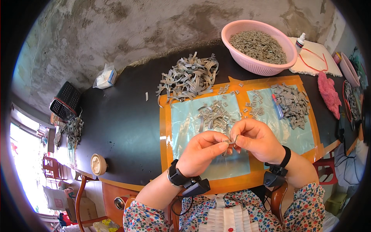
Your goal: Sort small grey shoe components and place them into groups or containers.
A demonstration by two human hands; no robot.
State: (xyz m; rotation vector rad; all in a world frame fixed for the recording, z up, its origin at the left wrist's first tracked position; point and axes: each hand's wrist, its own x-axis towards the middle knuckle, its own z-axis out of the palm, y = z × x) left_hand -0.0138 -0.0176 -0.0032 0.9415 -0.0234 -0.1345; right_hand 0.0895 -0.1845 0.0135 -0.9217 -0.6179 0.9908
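Observation:
My left hand (206, 151) and my right hand (259, 141) meet above the near part of the work mat, each with thumb and forefinger pinched. Between their fingertips is a short curved grey strip (232, 142), partly covered by the fingers. Just beyond lies a loose heap of small grey clip-like pieces (214, 114), with a few longer strips on it. A larger pile of similar grey pieces (294, 106) lies to the right, beside a blue pen-like tool with a red tip (277, 107). Long grey strips (189, 77) are tangled behind the mat.
Light-blue sheets edged with orange tape (166, 145) cover part of the black table (123, 123). At the back stand a pink basket (247, 63) full of small grey pieces and a white bottle (300, 41). A pink cloth (328, 94) lies right; a round beige container (99, 164) stands left.

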